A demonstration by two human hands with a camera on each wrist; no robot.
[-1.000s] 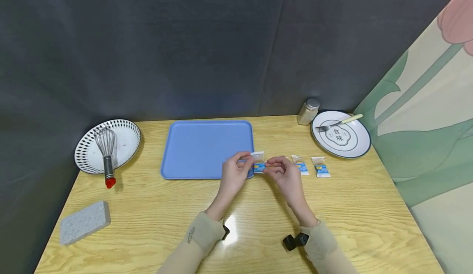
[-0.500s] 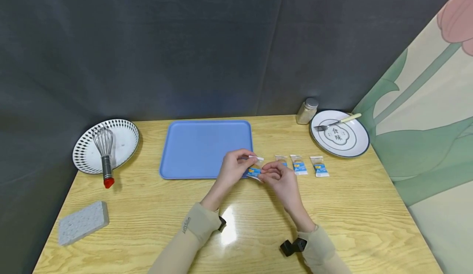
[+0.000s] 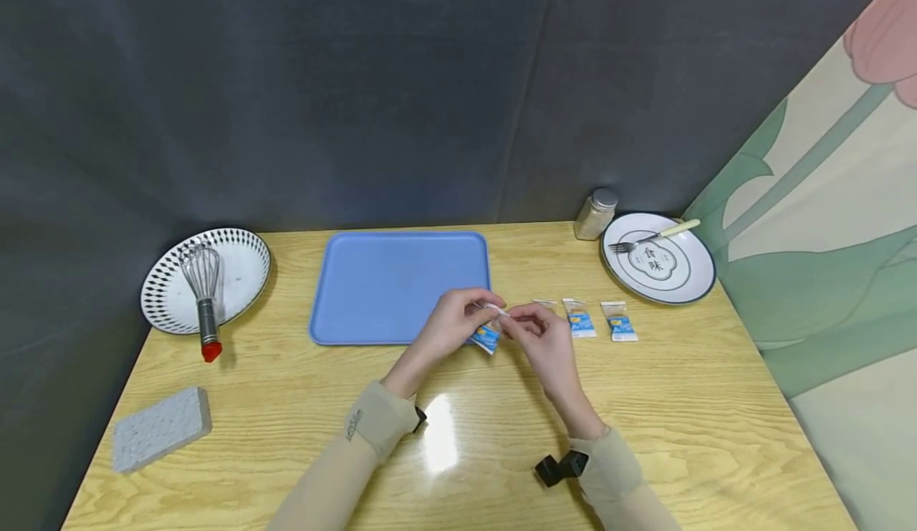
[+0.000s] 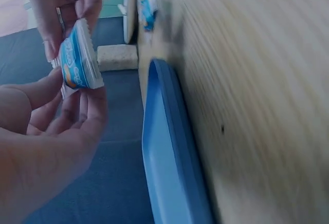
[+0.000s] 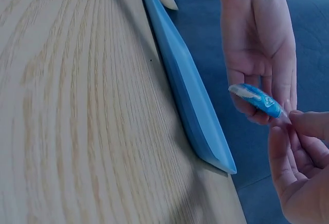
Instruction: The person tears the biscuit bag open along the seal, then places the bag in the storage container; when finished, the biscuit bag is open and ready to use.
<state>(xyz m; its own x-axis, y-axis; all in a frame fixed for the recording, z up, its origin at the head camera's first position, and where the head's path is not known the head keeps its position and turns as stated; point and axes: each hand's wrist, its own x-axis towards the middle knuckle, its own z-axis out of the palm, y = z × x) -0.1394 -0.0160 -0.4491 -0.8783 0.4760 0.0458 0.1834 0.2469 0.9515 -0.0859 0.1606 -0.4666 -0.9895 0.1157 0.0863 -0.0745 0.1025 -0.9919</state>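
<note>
Above the front right corner of the blue tray (image 3: 401,288), both hands pinch a small blue-and-clear snack packet (image 3: 485,340). Its upper end lies between the fingertips of the left hand (image 3: 447,324) and the right hand (image 3: 548,348), while its printed part hangs down tilted. Seen from the left wrist, the packet (image 4: 77,62) shows blue print, an orange patch and a crimped edge. In the right wrist view, thumb and forefinger of the right hand (image 5: 303,167) pinch the packet's narrow end. Whether the packet is torn I cannot tell.
Several similar packets (image 3: 579,320) lie right of the hands, one partly hidden. Behind them stand a shaker jar (image 3: 596,214) and a plate (image 3: 680,276) with a fork (image 3: 652,239). At left are a patterned plate (image 3: 247,268) bearing a whisk (image 3: 208,300), and a grey block (image 3: 163,429).
The packet has tilted and moved slightly left and down. The right hand's fingertips have shifted from its side to its upper end, beside the left fingertips.
</note>
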